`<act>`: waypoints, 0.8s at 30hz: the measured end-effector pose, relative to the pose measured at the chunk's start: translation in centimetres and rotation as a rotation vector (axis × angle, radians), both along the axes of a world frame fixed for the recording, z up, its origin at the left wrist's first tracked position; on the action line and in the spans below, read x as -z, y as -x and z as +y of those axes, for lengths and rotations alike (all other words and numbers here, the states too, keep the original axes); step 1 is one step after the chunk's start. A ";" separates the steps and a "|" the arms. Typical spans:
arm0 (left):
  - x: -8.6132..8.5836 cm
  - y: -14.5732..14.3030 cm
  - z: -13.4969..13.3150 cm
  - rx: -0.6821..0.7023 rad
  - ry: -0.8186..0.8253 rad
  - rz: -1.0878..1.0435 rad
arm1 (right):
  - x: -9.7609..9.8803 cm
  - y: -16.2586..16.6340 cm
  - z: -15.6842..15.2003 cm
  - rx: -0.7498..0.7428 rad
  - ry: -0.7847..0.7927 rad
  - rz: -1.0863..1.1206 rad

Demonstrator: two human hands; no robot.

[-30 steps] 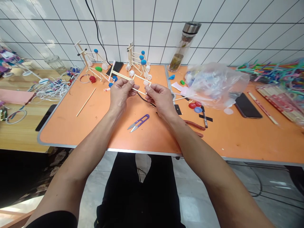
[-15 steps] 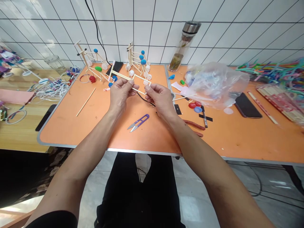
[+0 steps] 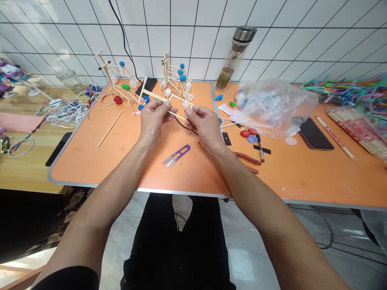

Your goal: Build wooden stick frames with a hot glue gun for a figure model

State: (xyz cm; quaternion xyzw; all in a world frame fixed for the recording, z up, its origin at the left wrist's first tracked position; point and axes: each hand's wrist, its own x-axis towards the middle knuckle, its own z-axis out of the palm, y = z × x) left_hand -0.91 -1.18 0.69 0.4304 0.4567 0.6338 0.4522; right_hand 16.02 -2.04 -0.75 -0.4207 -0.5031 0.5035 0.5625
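Note:
Above the orange table, both hands hold a small frame of joined wooden sticks (image 3: 180, 99). My left hand (image 3: 155, 119) pinches its left part between thumb and fingers. At the right end, the thumb and forefinger of my right hand (image 3: 203, 123) are closed on a corner of the same frame. Purple thread snips (image 3: 181, 153) lie below the hands, blades to the left. A loose wooden stick (image 3: 109, 129) rests to the left. Behind the hands stand two stick models, one with blue and red balls (image 3: 117, 100), the other with blue balls (image 3: 183, 78).
A tea bottle (image 3: 225, 74) stands by the tiled wall. To the right are a plastic bag (image 3: 276, 106), red-handled pliers (image 3: 248, 158), a marker (image 3: 260, 149), a phone (image 3: 316, 135) and pipe cleaners (image 3: 353, 92). Tangled white cords (image 3: 65, 114) lie at left.

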 end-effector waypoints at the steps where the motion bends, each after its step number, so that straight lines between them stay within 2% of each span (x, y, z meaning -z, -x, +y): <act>1: 0.0 0.0 0.0 0.002 -0.003 0.000 | 0.0 0.0 0.0 -0.002 -0.002 -0.003; 24: 0.2 0.2 0.2 -0.005 0.004 -0.018 | 0.0 0.0 0.0 -0.011 -0.012 -0.029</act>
